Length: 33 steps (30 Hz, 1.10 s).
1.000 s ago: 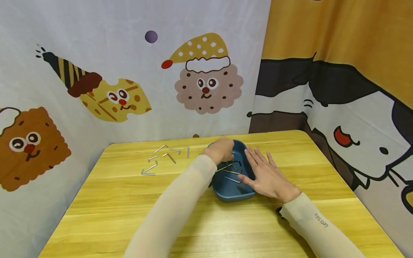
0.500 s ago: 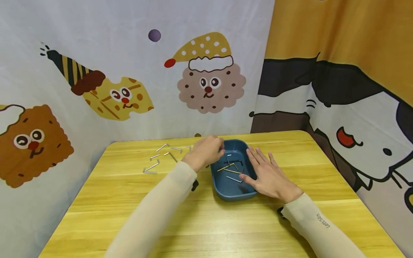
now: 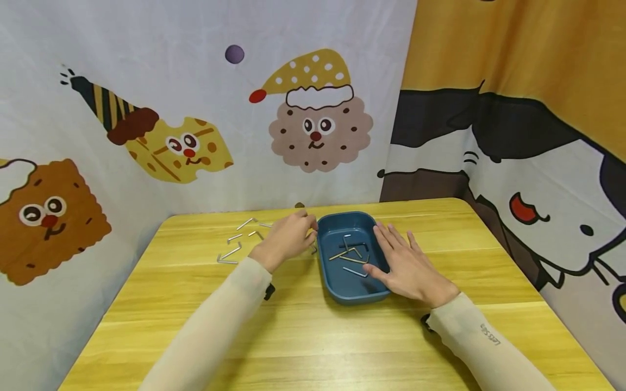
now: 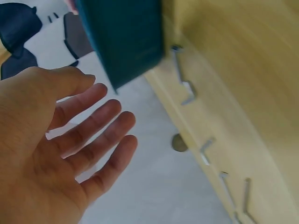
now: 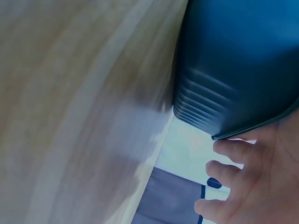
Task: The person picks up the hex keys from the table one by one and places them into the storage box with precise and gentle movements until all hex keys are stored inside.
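Note:
In the head view my left hand (image 3: 286, 239) hovers above the table just left of the blue plastic box (image 3: 349, 287). The left wrist view shows that hand (image 4: 70, 135) holding nothing, its fingers loosely bent and spread. Under and near it lie L-shaped hex keys (image 4: 205, 151), partly hidden by the hand in the head view. My right hand (image 3: 406, 269) rests on the box's right rim with straight fingers and the thumb over the edge. Inside the box are several hex keys (image 3: 354, 259), silver, brass-coloured and dark.
Several silver hex keys (image 3: 230, 252) lie scattered on the left back part of the wooden table (image 3: 313, 347). A cartoon-printed curtain (image 3: 195, 98) hangs right behind the table's back edge.
My left hand has come out of the box and moved left, over the table beside it. The right hand stays on the box's rim.

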Each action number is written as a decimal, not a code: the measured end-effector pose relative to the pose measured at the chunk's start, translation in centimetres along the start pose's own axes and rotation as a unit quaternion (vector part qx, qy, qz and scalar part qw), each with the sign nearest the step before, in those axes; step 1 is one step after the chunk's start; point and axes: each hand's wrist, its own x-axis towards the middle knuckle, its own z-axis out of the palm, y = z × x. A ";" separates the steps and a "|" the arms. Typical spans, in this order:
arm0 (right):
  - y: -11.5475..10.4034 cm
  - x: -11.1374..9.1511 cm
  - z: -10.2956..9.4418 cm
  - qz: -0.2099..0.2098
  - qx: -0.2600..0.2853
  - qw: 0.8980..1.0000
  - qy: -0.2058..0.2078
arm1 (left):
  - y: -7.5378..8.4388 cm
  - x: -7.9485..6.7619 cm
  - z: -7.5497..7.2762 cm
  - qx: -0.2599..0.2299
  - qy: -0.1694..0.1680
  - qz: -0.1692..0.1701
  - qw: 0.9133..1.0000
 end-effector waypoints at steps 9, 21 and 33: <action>-0.2 0.1 0.2 -0.001 0.000 1.000 -0.002 | -2.5 -0.8 2.1 -0.001 -0.009 -0.012 1.000; -0.2 0.1 0.1 0.000 -0.001 1.000 -0.006 | -4.1 -0.3 3.7 0.006 -0.024 -0.038 0.999; -0.4 0.0 0.1 0.002 -0.009 1.000 -0.007 | -2.7 1.0 3.7 -0.009 -0.035 -0.129 0.991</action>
